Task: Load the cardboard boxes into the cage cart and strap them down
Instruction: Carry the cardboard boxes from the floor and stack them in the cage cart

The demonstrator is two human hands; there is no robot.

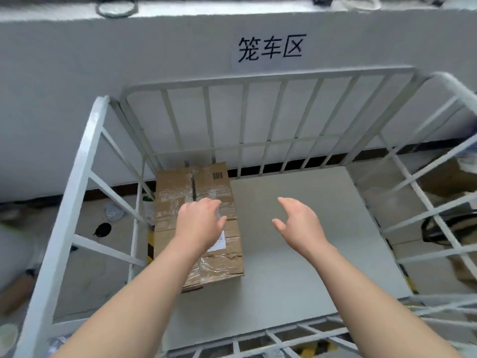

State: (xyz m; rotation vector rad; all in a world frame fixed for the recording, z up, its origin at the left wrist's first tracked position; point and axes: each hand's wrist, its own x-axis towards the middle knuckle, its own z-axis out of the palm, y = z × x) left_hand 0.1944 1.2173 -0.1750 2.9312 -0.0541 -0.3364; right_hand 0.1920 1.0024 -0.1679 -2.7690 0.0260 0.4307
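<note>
One taped cardboard box (198, 223) lies along the cage cart's (268, 81) left edge (far corner); left hand (200, 220) and right hand (300, 220) hover above, fingers loose, holding nothing.

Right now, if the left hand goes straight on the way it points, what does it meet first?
Likely the cardboard box: the open left hand reaches forward and down over its taped top. Depth is unclear; if it is higher, the cage cart's back rails come next.
</note>
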